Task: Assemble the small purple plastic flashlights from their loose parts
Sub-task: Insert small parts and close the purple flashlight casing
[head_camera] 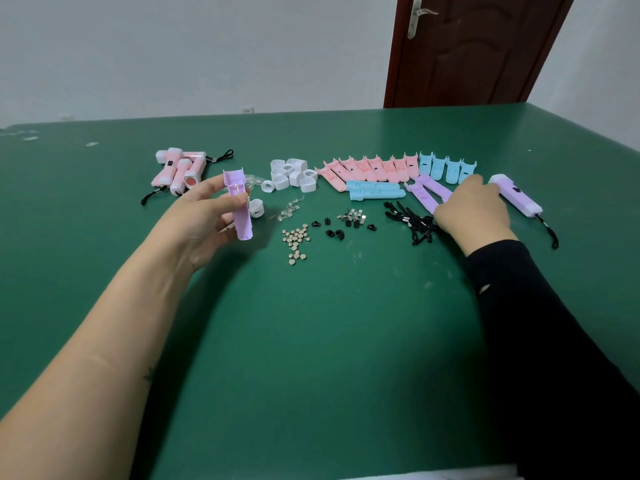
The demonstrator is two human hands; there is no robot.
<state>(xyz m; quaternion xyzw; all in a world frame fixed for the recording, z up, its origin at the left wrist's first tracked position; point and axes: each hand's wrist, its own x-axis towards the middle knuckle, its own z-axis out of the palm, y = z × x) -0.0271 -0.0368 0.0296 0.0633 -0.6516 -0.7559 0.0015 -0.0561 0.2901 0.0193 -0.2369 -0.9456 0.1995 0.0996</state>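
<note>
Pinching a purple shell (239, 206) upright, the left hand (204, 220) hovers left of centre over the table (311, 341). The right hand (472, 211) covers loose shells (427, 190) at the right, beside a finished flashlight (516, 195); whether it grips one cannot be told.

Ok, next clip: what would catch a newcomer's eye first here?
The left hand holds a purple half-shell roughly upright above the green table. Farther back runs a row of pink shells and blue shells, and the right hand rests on the loose purple shells beside a finished purple flashlight.
</note>
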